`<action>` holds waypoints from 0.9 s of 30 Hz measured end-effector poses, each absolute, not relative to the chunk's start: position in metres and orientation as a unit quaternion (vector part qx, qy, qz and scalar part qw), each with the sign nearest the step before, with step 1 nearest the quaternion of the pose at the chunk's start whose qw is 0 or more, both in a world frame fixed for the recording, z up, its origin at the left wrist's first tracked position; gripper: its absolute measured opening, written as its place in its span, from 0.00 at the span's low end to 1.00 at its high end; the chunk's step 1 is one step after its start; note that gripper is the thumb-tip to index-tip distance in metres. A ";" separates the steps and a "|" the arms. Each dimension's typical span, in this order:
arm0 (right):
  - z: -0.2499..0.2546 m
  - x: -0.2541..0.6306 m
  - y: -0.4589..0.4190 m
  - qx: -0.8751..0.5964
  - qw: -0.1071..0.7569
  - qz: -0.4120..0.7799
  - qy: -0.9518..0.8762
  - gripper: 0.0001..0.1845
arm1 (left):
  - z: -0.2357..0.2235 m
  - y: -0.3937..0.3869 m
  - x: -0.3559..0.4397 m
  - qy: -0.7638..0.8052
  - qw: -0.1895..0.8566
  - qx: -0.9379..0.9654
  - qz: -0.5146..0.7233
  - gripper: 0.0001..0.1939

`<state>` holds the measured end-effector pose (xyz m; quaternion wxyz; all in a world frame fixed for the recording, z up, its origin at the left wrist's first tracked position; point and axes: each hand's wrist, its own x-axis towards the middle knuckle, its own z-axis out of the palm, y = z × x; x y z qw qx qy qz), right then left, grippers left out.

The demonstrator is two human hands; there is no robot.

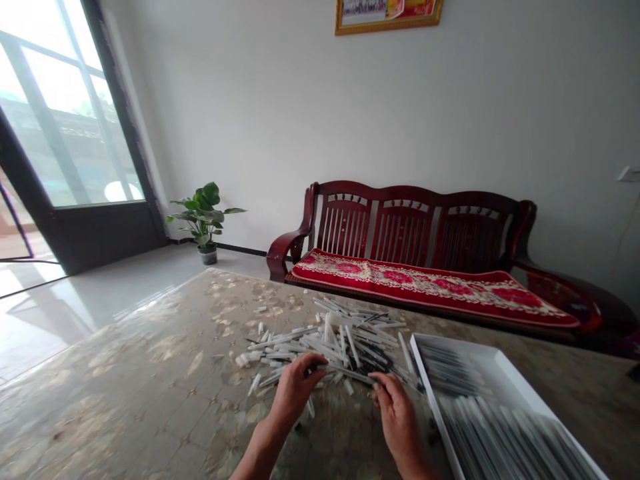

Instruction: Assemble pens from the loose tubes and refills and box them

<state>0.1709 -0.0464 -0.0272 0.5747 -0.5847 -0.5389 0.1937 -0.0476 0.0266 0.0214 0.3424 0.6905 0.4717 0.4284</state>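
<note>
A slim, pale grey pen [353, 375] spans the gap between my two hands, low over the patterned tabletop. My left hand [299, 381] pinches its left end between thumb and fingers. At the other end, the fingertips of my right hand [397, 410] are closed on it. Just beyond both hands spreads a loose pile of pen parts [300, 347], with translucent barrels, whitish caps and dark pieces lying crosswise. To the right of my right hand, a white shallow box [517, 373] holds many pens [510, 433] laid side by side; they look blurred.
The table [150, 400] has a floral brown cover. Behind it stands a dark red wooden bench [400, 227] with a red floral seat cover [430, 283]. A potted plant [205, 213] is on the floor near the glazed door [75, 133] at left.
</note>
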 end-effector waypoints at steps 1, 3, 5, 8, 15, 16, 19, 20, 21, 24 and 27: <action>-0.026 0.171 -0.047 -0.589 0.568 0.193 -0.541 0.25 | 0.023 0.026 -0.048 0.474 0.344 0.692 0.423 0.09; -0.025 0.171 -0.048 -0.594 0.558 0.192 -0.546 0.24 | 0.024 0.026 -0.049 0.478 0.342 0.696 0.413 0.09; -0.024 0.172 -0.049 -0.595 0.552 0.184 -0.555 0.24 | 0.025 0.027 -0.050 0.476 0.343 0.703 0.402 0.09; -0.022 0.173 -0.050 -0.592 0.542 0.164 -0.574 0.23 | 0.023 0.027 -0.051 0.461 0.366 0.708 0.391 0.08; -0.019 0.171 -0.054 -0.593 0.524 0.206 -0.576 0.21 | 0.014 0.030 -0.051 0.444 0.450 0.662 0.402 0.09; -0.018 0.170 -0.054 -0.598 0.519 0.227 -0.567 0.22 | 0.016 0.029 -0.051 0.441 0.460 0.657 0.403 0.10; -0.013 0.166 -0.054 -0.620 0.499 0.288 -0.532 0.22 | 0.022 0.029 -0.055 0.436 0.467 0.659 0.397 0.10; -0.011 0.165 -0.053 -0.627 0.489 0.307 -0.523 0.21 | 0.024 0.028 -0.056 0.436 0.458 0.668 0.392 0.10; -0.008 0.165 -0.053 -0.633 0.477 0.326 -0.515 0.21 | 0.025 0.028 -0.057 0.438 0.446 0.679 0.385 0.10; 0.002 0.165 -0.053 -0.641 0.454 0.381 -0.488 0.19 | 0.026 0.028 -0.058 0.441 0.428 0.697 0.368 0.09; 0.010 0.164 -0.054 -0.636 0.439 0.452 -0.446 0.20 | 0.024 0.028 -0.056 0.433 0.454 0.683 0.375 0.09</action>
